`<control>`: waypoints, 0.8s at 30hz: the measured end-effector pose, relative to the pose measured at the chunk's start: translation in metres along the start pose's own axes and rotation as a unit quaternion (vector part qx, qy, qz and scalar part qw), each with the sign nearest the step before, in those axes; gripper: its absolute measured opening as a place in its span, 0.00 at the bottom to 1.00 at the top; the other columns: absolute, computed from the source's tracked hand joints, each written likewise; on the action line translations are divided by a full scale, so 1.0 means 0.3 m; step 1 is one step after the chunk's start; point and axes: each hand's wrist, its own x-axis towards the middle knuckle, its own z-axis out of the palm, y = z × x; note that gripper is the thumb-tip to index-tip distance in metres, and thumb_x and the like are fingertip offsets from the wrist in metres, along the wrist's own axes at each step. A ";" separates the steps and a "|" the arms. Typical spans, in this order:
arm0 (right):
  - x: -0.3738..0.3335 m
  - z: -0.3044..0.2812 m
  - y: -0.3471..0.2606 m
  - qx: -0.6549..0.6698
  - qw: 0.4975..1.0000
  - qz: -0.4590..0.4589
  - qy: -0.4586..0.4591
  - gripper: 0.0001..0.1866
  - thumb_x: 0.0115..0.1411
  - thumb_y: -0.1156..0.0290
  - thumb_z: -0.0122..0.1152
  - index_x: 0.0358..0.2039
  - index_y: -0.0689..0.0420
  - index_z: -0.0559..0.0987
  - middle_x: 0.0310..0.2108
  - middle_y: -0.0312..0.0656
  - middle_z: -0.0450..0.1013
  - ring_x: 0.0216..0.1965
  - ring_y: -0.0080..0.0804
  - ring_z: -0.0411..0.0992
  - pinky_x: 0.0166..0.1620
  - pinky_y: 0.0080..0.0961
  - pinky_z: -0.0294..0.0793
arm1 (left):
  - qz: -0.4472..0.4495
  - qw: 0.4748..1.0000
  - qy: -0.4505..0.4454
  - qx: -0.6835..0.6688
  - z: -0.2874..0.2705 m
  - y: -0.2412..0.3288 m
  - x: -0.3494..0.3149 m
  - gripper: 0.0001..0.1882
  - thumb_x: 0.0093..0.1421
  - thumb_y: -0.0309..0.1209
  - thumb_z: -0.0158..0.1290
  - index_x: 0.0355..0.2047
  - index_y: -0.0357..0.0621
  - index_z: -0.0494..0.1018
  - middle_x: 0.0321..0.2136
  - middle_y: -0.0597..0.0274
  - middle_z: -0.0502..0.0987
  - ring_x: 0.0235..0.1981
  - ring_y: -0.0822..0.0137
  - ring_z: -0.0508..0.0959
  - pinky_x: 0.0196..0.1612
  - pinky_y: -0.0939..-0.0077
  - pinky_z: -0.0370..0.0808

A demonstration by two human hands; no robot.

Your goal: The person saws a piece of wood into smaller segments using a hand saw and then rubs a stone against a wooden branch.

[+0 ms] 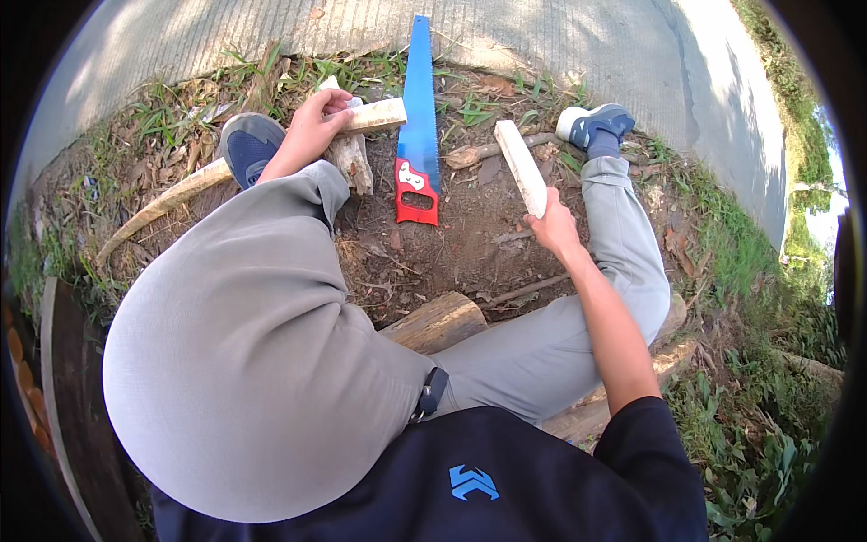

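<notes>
My left hand point(312, 129) is closed round one end of a short, pale wooden block point(381, 115), which points to the right. The block lies over a weathered chunk of wood point(352, 161) on the ground. In my right hand point(555, 226) I grip the lower end of a longer squared wooden stick point(519, 163), tilted with its far end up and to the left. Between my hands a handsaw point(417, 126) lies on the soil, blue blade pointing away and red handle point(417, 194) toward me. The block's right end reaches the edge of the blade.
My shoes point(250, 146) rest on either side of the dirt patch. A curved branch point(167, 203) lies at left, a thinner stick point(497, 152) near my right foot. Logs point(442, 322) lie beneath my legs. Beyond the grass strip runs a concrete path point(542, 36).
</notes>
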 end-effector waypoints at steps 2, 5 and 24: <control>-0.047 -0.029 -0.067 0.043 0.997 0.035 0.053 0.32 0.59 0.66 0.69 0.58 0.58 0.62 0.43 0.65 0.79 0.48 0.68 0.77 0.54 0.55 0.73 | 0.014 1.000 -0.012 0.023 -0.003 0.008 0.002 0.16 0.63 0.29 0.60 0.49 0.36 0.77 0.40 0.54 0.80 0.43 0.64 0.80 0.51 0.69 0.76; -0.044 -0.045 -0.066 0.043 0.997 0.051 0.037 0.33 0.58 0.65 0.70 0.58 0.59 0.62 0.44 0.65 0.79 0.49 0.66 0.77 0.55 0.54 0.74 | 0.044 0.998 -0.018 0.049 0.010 -0.001 0.012 0.16 0.63 0.30 0.60 0.49 0.36 0.77 0.41 0.52 0.80 0.43 0.62 0.81 0.52 0.68 0.77; -0.039 -0.127 -0.211 0.599 0.796 0.031 -0.084 0.16 0.66 0.66 0.64 0.44 0.67 0.73 0.28 0.46 0.76 0.23 0.36 0.78 0.24 0.35 0.82 | 0.016 0.989 0.138 -0.054 -0.699 0.115 -0.399 0.19 0.63 0.26 0.60 0.56 0.44 0.75 0.43 0.61 0.78 0.43 0.71 0.79 0.45 0.77 0.79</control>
